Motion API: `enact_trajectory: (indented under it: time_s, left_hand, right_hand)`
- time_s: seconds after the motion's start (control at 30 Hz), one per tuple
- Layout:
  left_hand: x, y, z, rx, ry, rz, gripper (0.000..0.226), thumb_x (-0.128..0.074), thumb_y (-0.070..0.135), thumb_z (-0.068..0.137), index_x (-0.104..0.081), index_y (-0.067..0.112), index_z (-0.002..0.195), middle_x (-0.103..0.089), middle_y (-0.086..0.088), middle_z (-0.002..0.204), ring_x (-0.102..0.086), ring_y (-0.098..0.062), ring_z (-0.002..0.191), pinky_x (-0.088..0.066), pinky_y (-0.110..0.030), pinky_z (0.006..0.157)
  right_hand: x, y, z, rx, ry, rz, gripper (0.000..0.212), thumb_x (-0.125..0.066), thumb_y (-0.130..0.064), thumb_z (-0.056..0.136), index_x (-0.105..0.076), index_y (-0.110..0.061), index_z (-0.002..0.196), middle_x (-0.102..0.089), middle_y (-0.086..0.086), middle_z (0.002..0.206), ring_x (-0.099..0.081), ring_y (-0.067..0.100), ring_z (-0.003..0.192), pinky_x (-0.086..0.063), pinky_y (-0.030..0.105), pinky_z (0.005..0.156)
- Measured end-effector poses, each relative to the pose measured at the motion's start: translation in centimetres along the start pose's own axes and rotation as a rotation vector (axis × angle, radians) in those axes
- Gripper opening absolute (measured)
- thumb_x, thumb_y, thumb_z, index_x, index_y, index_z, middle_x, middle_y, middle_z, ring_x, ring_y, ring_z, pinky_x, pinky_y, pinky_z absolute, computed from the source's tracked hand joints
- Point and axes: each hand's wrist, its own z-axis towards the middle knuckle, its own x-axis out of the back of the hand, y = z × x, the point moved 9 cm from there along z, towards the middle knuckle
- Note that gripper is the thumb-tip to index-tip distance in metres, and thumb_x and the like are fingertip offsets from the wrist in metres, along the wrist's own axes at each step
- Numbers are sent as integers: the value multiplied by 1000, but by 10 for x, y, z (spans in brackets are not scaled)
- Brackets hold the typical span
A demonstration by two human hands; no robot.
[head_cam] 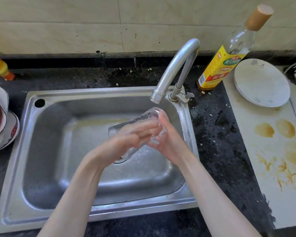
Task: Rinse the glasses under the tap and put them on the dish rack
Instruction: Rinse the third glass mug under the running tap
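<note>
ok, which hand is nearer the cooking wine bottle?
Right. The right hand holds the glass on the bottle's side of the sink; the left hand is further left, fingers inside the glass.

Yellow-label bottle [219, 69] & white plates [261, 82] right, stacked bowls [0, 120] left.

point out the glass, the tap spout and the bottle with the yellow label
glass [121, 128], head view, on its clear side wall
tap spout [158, 95], head view, on its outlet end
bottle [217, 69], head view, on its yellow label
</note>
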Motion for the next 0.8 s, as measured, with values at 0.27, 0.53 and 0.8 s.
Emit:
enact_trajectory:
  time_s: [0.27,0.53,0.8]
  left_hand:
    - [39,-42,-8,47,241,-315,51,-82,26,59,-70,5,104,-68,-14,110,-66,-23,102,-53,-23,81]
    - [59,-118,-24,240,704,-857,42,-48,28,95,-64,15,58,-60,4,53,-59,-11,48,-46,-15,48]
    - [90,-90,-33,16,750,-506,29,-34,18,100,-53,10,79,-58,7,47,-55,-4,45,-41,-19,58]
  right_hand:
    - [18,-8,-1,128,230,63,33,-68,-27,80,-56,-18,109,-58,6,96,-60,16,80,-53,28,70]
    - [-25,-38,-24,460,130,-878,77,-82,-18,69,-42,-22,135,-47,-15,116,-50,-8,107,-40,12,96]
    - [-15,-23,-34,275,90,-1048,66,-78,-22,74,-41,-20,129,-46,-11,122,-44,-16,100,-32,-5,81]
